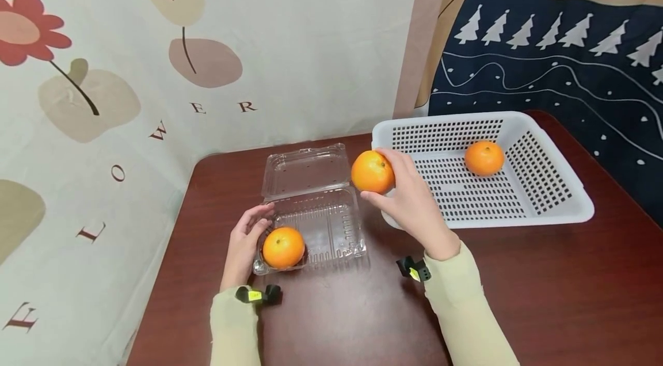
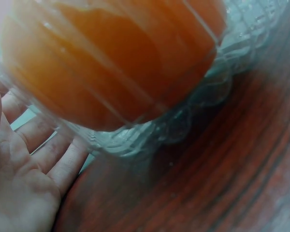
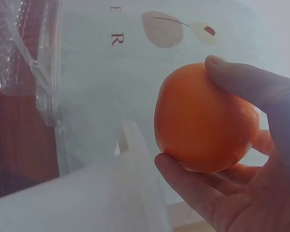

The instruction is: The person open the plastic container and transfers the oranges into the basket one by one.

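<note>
In the head view, my right hand (image 1: 414, 199) grips an orange (image 1: 372, 172) at the left end of the white basket, above the table. The right wrist view shows thumb and fingers around this orange (image 3: 205, 118). My left hand (image 1: 246, 242) rests against the left side of a clear plastic clamshell box (image 1: 331, 228), its fingers fairly straight. A second orange (image 1: 284, 247) sits in the box's near left corner, close to that hand. Through the clear wall, the left wrist view shows this orange (image 2: 116, 63) beside the left hand (image 2: 34, 159).
The white perforated basket (image 1: 544, 219) stands at the right, with one orange (image 1: 484, 158) inside. The clamshell's lid (image 1: 307, 170) lies folded back behind the box. Both stand on a dark red-brown table (image 1: 331, 320), with a flower-printed cloth (image 1: 311, 38) behind it.
</note>
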`<state>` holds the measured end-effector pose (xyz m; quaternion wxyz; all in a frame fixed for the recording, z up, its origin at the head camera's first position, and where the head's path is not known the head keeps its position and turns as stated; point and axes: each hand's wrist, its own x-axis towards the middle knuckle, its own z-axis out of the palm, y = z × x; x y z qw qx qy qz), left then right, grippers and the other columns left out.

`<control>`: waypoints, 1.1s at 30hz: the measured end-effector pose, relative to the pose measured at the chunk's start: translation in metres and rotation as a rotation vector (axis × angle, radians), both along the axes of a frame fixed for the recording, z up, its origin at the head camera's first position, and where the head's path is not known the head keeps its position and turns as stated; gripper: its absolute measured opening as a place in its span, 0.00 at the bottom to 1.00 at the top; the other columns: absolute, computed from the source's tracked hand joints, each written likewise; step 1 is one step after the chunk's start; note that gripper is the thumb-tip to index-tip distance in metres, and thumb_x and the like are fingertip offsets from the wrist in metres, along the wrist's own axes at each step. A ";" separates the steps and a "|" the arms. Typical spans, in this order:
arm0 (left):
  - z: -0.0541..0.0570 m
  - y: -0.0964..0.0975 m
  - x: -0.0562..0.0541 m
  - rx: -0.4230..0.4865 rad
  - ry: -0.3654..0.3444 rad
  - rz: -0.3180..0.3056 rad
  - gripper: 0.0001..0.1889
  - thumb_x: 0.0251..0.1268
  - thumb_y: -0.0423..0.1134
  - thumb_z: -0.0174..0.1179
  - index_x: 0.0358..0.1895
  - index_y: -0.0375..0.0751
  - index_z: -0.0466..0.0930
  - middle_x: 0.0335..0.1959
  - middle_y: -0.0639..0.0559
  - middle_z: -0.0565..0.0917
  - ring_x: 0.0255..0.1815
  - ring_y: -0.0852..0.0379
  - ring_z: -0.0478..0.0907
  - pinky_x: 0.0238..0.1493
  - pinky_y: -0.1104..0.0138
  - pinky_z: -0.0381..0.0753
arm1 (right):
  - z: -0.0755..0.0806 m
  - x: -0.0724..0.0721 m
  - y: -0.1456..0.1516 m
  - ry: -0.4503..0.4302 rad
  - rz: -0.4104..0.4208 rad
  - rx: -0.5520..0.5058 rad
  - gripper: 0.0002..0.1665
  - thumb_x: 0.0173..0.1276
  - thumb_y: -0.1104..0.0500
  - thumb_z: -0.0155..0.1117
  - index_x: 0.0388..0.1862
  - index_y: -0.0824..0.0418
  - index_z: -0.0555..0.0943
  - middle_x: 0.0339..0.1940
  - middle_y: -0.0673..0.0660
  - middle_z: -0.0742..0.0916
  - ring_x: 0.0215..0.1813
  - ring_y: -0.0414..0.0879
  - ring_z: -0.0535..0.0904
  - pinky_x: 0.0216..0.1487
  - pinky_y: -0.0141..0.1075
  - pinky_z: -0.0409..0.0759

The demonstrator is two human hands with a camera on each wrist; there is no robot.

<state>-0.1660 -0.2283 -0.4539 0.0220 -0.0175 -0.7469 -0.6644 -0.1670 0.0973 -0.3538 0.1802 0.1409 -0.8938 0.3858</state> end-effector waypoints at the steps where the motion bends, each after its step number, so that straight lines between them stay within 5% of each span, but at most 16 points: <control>1: 0.000 0.000 0.000 -0.003 0.002 0.000 0.17 0.65 0.35 0.50 0.57 0.39 0.68 0.57 0.44 0.71 0.57 0.49 0.67 0.53 0.69 0.70 | 0.000 0.000 0.001 0.001 -0.003 -0.001 0.45 0.45 0.48 0.73 0.61 0.53 0.63 0.54 0.53 0.71 0.50 0.45 0.68 0.48 0.42 0.73; 25: -0.002 0.002 -0.001 0.006 0.013 -0.012 0.17 0.65 0.33 0.49 0.57 0.38 0.68 0.57 0.44 0.72 0.57 0.49 0.68 0.52 0.72 0.70 | 0.011 -0.001 0.040 -0.019 -0.110 0.051 0.45 0.49 0.47 0.69 0.64 0.53 0.60 0.58 0.55 0.69 0.53 0.49 0.67 0.53 0.47 0.70; 33: -0.016 -0.004 -0.007 0.030 0.025 -0.006 0.17 0.64 0.35 0.51 0.56 0.41 0.69 0.57 0.47 0.72 0.57 0.52 0.68 0.52 0.73 0.71 | 0.015 -0.001 0.052 0.002 -0.118 0.119 0.45 0.50 0.46 0.68 0.66 0.47 0.60 0.59 0.56 0.68 0.54 0.51 0.67 0.53 0.50 0.70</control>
